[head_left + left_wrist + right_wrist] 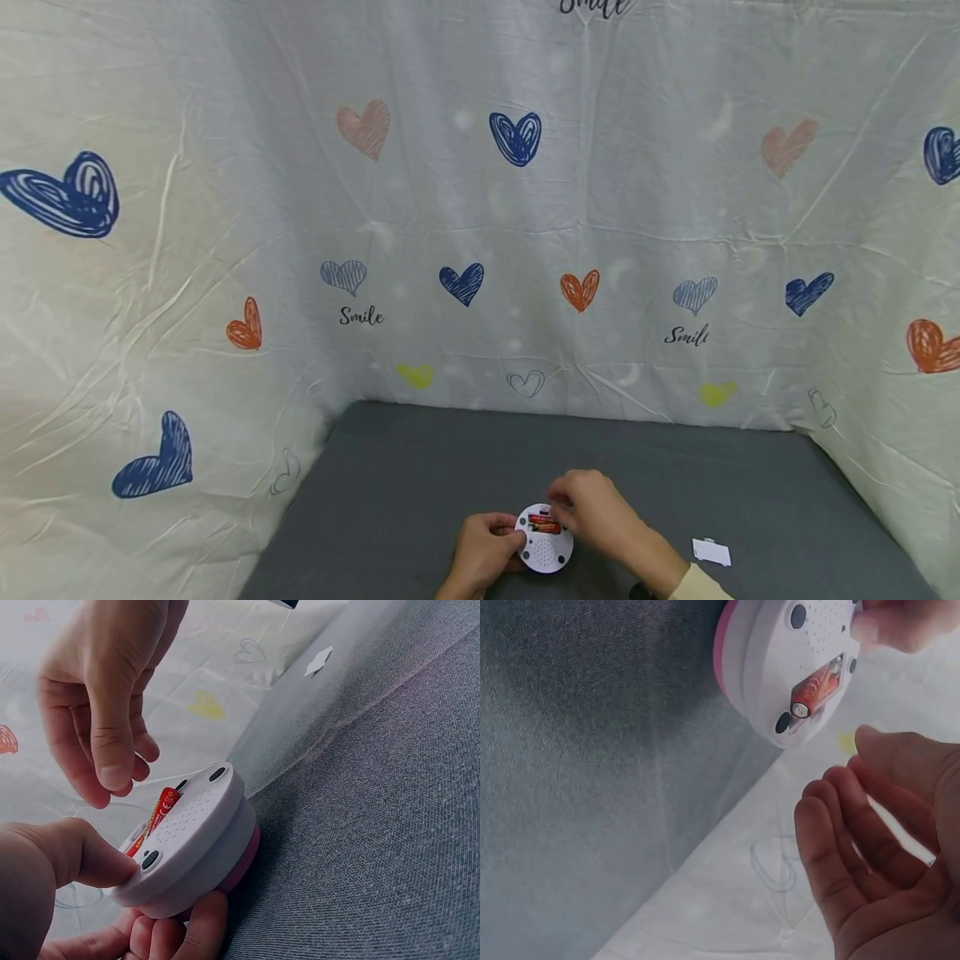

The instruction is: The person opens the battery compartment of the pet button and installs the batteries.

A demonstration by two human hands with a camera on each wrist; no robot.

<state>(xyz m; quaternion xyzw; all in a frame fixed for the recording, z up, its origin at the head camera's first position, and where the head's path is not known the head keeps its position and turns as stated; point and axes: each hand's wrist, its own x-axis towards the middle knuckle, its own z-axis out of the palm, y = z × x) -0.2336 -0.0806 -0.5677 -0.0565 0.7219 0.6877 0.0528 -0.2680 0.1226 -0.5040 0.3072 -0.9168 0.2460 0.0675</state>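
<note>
A round white device point(545, 557) with a pink far side is held with its underside turned up, showing small holes and dark rubber feet. My left hand point(483, 546) grips its edge, thumb on the underside and fingers beneath. Red batteries point(545, 524) sit in the uncovered compartment; in the left wrist view one battery point(159, 814) appears tilted, with an end raised. Just beside the compartment hovers my right hand point(889, 840), its fingers loosely bent and nothing visible between them. It looks apart from the device in both wrist views.
On the grey table point(420, 467), to the right of my right forearm, lies a small white cover-like piece point(711, 552) with tabs. A pale curtain point(480, 208) printed with hearts rises behind the table and along both sides.
</note>
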